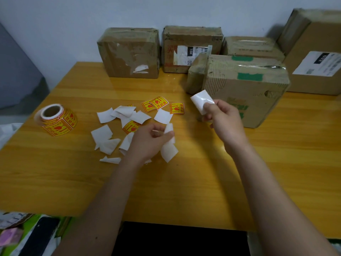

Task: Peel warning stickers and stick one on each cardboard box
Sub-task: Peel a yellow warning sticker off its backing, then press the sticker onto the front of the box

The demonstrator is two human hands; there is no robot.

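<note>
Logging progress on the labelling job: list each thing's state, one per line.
Left hand: pinches white backing paper.
Right hand: holds peeled sticker, white side showing.
Sticker roll: lying on table, partly used.
Nearest box: taped shut, no warning sticker visible.

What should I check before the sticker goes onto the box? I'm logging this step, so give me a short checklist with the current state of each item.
1. Sticker held: right hand pinches a white-side-up piece near the box. Ok.
2. Backing fully off: left hand holds a separate white strip. Ok.
3. Printed or adhesive side facing the box: cannot tell.
4. Target face free: nearest box shows green tape but no yellow sticker on visible faces. Ok.
5. Spare stickers: roll on the table. Ok.
</note>
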